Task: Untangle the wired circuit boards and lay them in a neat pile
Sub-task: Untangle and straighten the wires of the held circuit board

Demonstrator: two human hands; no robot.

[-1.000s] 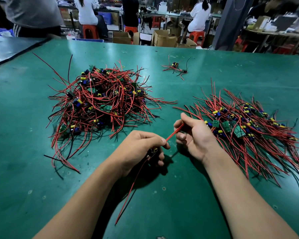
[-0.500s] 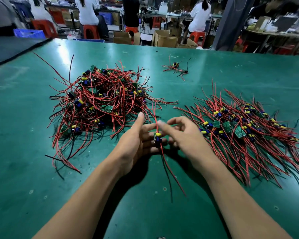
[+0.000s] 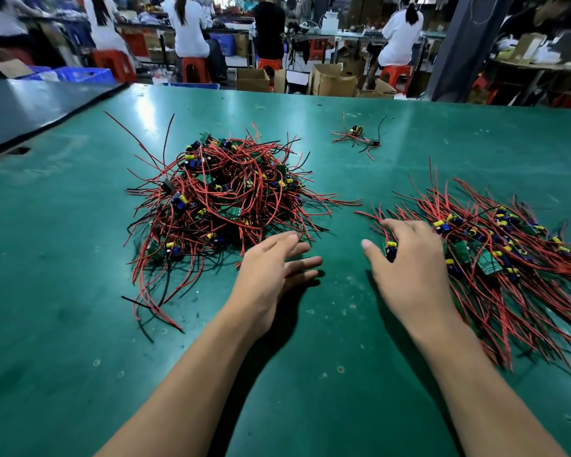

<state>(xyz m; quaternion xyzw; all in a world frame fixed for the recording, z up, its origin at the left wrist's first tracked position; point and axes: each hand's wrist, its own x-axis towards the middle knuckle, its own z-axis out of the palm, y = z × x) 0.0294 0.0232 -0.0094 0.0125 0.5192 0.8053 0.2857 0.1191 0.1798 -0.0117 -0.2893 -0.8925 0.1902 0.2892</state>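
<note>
- Both hands parted since half a second ago: right hand (image 3: 409, 268) now spread, grasping nothing, over wired circuit board (image 3: 390, 249) on neat pile (image 3: 508, 275), toward worktop's (image 3: 80, 324) right edge.
- Idle left hand (image 3: 267, 272) released, fingers straight, beside tangled heap (image 3: 218, 199).

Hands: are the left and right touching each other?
Apart. The head view shows bare table between the left hand and the right hand.

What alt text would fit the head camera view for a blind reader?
Over a green table, the open left hand is beside a tangled heap of red-wired circuit boards, while the right hand spreads over the near edge of a neater pile. A few stray boards lie farther back.
</note>
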